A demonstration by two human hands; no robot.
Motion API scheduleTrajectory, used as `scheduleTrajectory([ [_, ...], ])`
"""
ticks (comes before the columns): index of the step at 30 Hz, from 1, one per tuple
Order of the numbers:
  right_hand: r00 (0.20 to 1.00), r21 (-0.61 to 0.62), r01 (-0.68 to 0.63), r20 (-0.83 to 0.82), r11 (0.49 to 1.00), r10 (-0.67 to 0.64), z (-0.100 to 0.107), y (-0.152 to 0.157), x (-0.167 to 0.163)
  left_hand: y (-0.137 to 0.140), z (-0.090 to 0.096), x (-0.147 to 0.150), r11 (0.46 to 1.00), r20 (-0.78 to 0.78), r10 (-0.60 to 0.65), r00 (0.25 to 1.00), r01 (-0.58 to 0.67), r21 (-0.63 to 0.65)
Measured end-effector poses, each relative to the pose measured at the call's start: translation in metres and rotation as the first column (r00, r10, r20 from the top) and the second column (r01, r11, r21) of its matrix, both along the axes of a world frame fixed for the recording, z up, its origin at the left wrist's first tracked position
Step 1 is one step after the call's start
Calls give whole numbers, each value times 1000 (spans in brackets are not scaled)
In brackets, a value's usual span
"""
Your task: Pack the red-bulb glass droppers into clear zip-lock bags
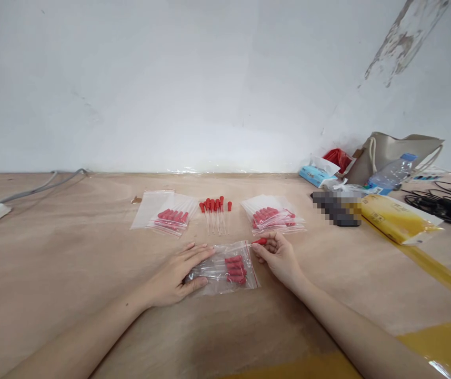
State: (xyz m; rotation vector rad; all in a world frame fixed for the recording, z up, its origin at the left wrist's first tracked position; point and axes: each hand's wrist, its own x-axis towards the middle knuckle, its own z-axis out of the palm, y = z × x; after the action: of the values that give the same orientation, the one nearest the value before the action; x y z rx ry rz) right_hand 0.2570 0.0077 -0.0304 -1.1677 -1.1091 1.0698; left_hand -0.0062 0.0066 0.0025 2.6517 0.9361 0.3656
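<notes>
A clear zip bag point(214, 284) lies in front of me with several red-bulbed droppers point(236, 269) inside. My left hand point(180, 275) rests flat on the bag's left part, fingers stretched out. At the bag's right end, by its red-lined edge, my right hand point(279, 258) pinches another dropper point(261, 241) by its red bulb. The thin stem of that dropper points left to the bag's mouth; how far it reaches inside is hard to see. Several loose droppers point(213, 206) lie beyond the bag, bulbs away from me.
Filled bags point(274, 215) are stacked behind my right hand, and more filled bags point(172, 216) lie at back left. Farther right are a yellow tissue pack point(399, 218), a blue tissue pack point(317, 175), a plastic bottle point(393, 172), a grey bag point(402, 145) and black cables point(438, 202).
</notes>
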Motion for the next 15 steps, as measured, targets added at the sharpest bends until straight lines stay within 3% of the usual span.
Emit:
scheduleTrajectory([
  [6,952,78,-70,304,994,44,-8,2,2,0,-3,-1,1000,14,12,1000,-12,5],
  [12,985,19,-152,81,988,150,2,1,-1,0,-3,0,1000,10,18,1000,-18,14],
  [15,969,30,-232,94,972,229,7,0,-3,0,-3,0,1000,13,8,1000,-8,11],
])
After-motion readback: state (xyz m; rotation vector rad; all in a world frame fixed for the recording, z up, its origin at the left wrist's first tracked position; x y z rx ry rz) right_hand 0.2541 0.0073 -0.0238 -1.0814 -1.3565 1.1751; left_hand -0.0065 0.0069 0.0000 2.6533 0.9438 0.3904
